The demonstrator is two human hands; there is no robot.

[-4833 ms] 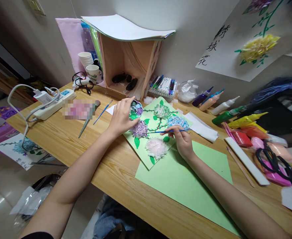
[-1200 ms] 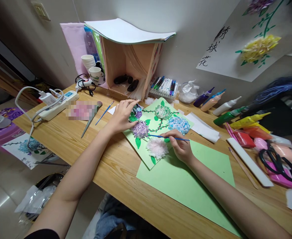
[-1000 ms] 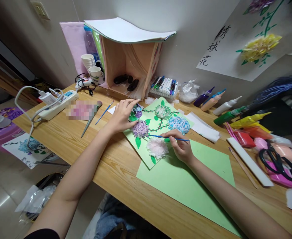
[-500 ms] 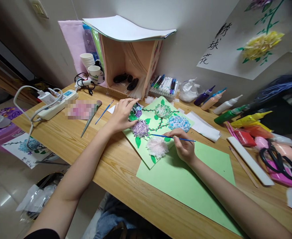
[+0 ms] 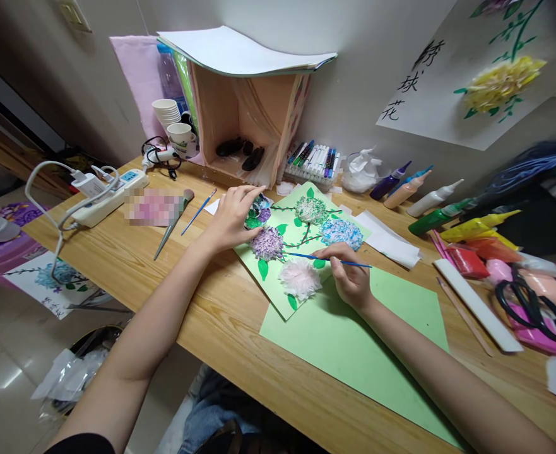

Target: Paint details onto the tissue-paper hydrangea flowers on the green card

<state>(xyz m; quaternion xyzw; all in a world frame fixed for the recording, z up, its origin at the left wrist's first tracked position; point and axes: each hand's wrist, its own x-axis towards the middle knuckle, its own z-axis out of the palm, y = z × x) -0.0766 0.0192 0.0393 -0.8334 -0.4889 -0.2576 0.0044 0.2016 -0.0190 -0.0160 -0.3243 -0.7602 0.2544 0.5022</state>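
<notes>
My right hand is closed round a thin blue paintbrush; its tip points left, close to the stems between the purple flower and the pale pink flower. These ruffled flowers sit on a light green sheet with painted leaves and dark stems, along with a blue-white flower and a green-white flower. At the sheet's left edge my left hand curls its fingers and thumb round a small paint dish smeared green and purple, partly hidden by the hand.
A second green sheet lies under the first. Left are a wide brush, another blue brush and a power strip. Markers and a wooden box stand behind. Paint bottles and scissors lie right.
The paintbrush tip has shifted very slightly up the sheet with my right hand. My left hand stays in place at the paint dish.
</notes>
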